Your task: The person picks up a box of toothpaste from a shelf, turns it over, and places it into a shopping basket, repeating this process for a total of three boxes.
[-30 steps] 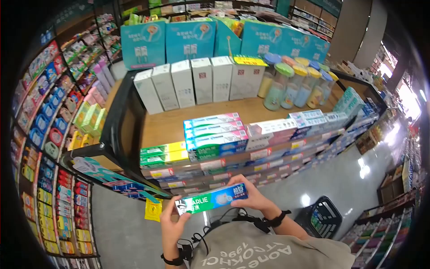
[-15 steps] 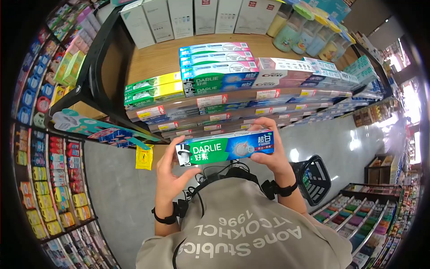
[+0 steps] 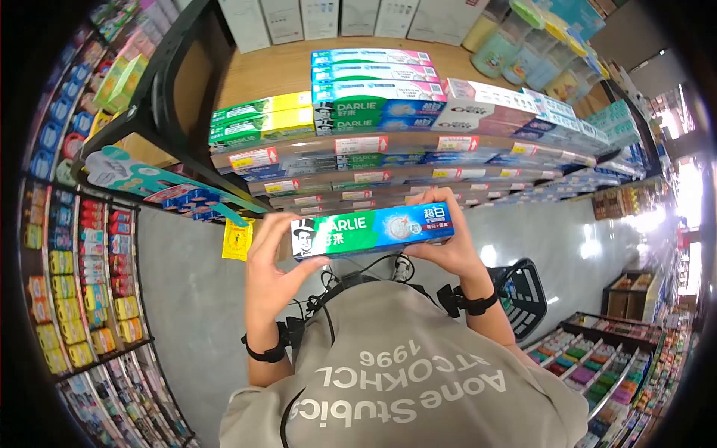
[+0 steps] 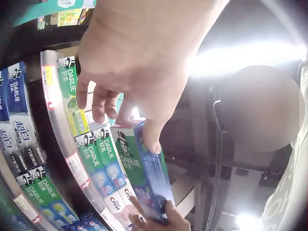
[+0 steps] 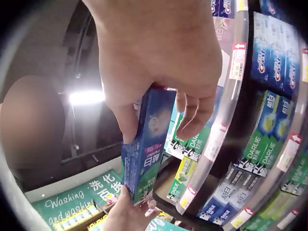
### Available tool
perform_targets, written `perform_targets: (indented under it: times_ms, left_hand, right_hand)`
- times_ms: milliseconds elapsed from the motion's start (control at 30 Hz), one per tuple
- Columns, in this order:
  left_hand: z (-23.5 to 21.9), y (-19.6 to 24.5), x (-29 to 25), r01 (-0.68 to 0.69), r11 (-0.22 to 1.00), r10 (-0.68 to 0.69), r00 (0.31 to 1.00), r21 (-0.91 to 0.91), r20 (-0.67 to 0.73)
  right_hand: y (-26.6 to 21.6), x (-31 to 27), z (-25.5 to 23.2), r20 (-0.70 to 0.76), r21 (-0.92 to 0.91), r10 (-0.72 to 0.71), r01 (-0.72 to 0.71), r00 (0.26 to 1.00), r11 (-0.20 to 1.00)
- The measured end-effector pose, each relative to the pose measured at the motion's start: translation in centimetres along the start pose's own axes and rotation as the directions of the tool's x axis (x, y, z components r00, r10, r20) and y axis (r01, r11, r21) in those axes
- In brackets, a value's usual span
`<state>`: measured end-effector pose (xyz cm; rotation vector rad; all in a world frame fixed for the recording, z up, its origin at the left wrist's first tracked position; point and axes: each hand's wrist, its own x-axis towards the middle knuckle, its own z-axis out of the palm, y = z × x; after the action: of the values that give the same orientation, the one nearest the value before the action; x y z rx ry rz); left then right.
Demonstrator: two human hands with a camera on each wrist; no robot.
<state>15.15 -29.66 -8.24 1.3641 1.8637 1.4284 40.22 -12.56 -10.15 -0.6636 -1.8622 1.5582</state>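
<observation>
Both hands hold a green and blue Darlie toothpaste box (image 3: 373, 231) in front of the chest, its printed front facing up toward the head camera. My left hand (image 3: 270, 272) pinches the end with the hat-man logo, thumb at the lower edge. At the blue end, my right hand (image 3: 454, 254) grips with the thumb below and fingers behind. The left wrist view shows the left thumb against the long side of the box (image 4: 156, 166). In the right wrist view the box (image 5: 147, 139) hangs between the right thumb and fingers.
Ahead stands a shelf with stacked Darlie boxes (image 3: 381, 112), yellow-green boxes (image 3: 261, 119) and pink Crest boxes (image 3: 482, 104). White cartons (image 3: 358, 19) and lidded jars (image 3: 497, 52) line its back. A black shopping basket (image 3: 526, 299) is on the floor at right.
The head view has tilted down, so shelf and jars sit higher in it. The toothpaste box has come nearer the camera and lies more level. Both hands keep their hold.
</observation>
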Motion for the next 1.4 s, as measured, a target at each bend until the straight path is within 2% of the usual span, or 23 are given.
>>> perform_targets:
  times_ms: [67,200,233,333,400,533,633,667,733,767,833,900,933,967,1000,1067,1100,1167,1200,1233,1300,1333,1400]
  left_hand:
    - [0.4,1.1,-0.5,0.061,0.998,-0.061,0.998,0.004,-0.027]
    - [2.1,2.0,-0.7,0.135,0.979,-0.149,0.986,-0.153,-0.081]
    - [2.4,2.2,-0.7,0.14,0.979,-0.152,0.985,-0.146,-0.077]
    - [3.1,2.9,-0.5,0.168,0.98,-0.174,0.983,-0.11,-0.054]
    - [3.9,3.9,-0.4,0.212,0.974,-0.215,0.976,-0.077,-0.033]
    - [5.7,4.1,0.4,0.081,0.996,-0.086,0.991,-0.047,-0.102]
    - [6.7,4.1,0.8,-0.056,0.998,0.051,0.99,-0.035,-0.132]
    - [6.6,4.4,0.5,-0.137,0.99,0.133,0.985,-0.032,-0.111]
    - [6.2,5.5,0.1,-0.268,0.96,0.268,0.963,-0.08,-0.004]
    - [6.1,5.8,0.0,-0.261,0.947,0.277,0.959,-0.188,0.065]
    - [6.5,5.9,0.3,-0.21,0.965,0.217,0.976,-0.157,0.027]
    - [7.0,5.8,1.3,0.056,0.962,-0.045,0.998,-0.268,0.047]
    - [6.8,5.4,1.0,0.01,0.976,0.001,0.999,-0.216,0.047]
    - [6.5,5.8,0.4,-0.067,0.979,0.077,0.996,-0.195,0.045]
    - [6.4,5.6,0.3,-0.172,0.954,0.19,0.98,-0.245,0.056]
    - [6.3,5.4,0.1,-0.302,0.917,0.33,0.941,-0.26,0.073]
    - [6.4,5.0,0.2,-0.23,0.938,0.26,0.961,-0.259,0.091]
    - [7.4,2.6,0.9,0.125,0.923,-0.086,0.989,-0.365,0.121]
    - [7.3,2.5,0.4,0.047,0.947,-0.008,0.992,-0.318,0.123]
    - [7.2,2.5,0.1,-0.042,0.961,0.078,0.989,-0.272,0.125]
    - [6.6,4.2,0.3,-0.303,0.913,0.358,0.916,-0.273,0.181]
    - [6.5,4.2,0.2,-0.325,0.913,0.371,0.913,-0.249,0.171]
    - [7.7,2.1,0.4,-0.074,0.953,0.121,0.982,-0.293,0.147]
  right_hand:
    - [0.0,0.8,-1.0,0.04,0.011,0.002,-0.002,0.999,1.0]
    - [-0.3,1.8,-2.6,0.08,0.096,0.056,-0.063,0.995,0.993]
    - [-0.3,1.8,-2.9,0.086,0.125,0.079,-0.089,0.993,0.988]
    - [0.2,2.1,-3.9,0.094,0.082,-0.039,0.032,0.995,0.996]
    - [0.5,2.0,-5.2,0.128,0.075,-0.001,-0.009,0.992,0.997]
    - [1.8,1.9,-7.4,0.167,0.019,0.029,-0.033,0.986,0.999]
    - [1.4,1.7,-7.9,0.118,0.036,-0.137,0.134,0.983,0.99]
    - [1.6,1.6,-8.3,0.14,0.192,-0.218,0.19,0.966,0.963]
    - [0.0,0.7,-8.7,0.197,0.295,-0.246,0.182,0.949,0.938]
    - [-0.6,0.3,-8.9,0.227,0.343,-0.267,0.18,0.937,0.922]
    - [-0.4,0.0,-8.9,0.175,0.276,-0.189,0.136,0.966,0.952]
    - [0.3,-0.1,-8.9,0.106,0.145,-0.069,0.053,0.992,0.988]
    - [0.3,-0.4,-8.7,0.066,0.154,-0.095,0.084,0.993,0.984]
    - [-0.1,-0.7,-8.8,0.079,0.167,-0.209,0.194,0.975,0.967]
    - [-0.6,-0.7,-9.1,0.116,0.211,-0.273,0.245,0.955,0.946]
    - [-1.7,-1.4,-9.0,0.12,0.29,-0.325,0.28,0.938,0.915]
    - [-1.6,-1.5,-9.1,0.103,0.184,-0.269,0.247,0.958,0.951]
    - [-1.3,-1.2,-9.2,0.054,-0.032,-0.178,0.18,0.983,0.983]
    - [-0.5,-1.2,-9.0,0.046,0.002,-0.144,0.144,0.988,0.99]
    - [-0.4,-1.3,-9.0,0.071,0.083,-0.203,0.197,0.977,0.977]
    - [-0.4,-2.2,-9.4,0.128,0.24,-0.307,0.271,0.943,0.932]
    - [-1.1,-2.2,-9.4,0.13,0.191,-0.342,0.315,0.931,0.93]
    - [-1.2,-2.3,-9.4,0.085,0.039,-0.26,0.258,0.962,0.965]
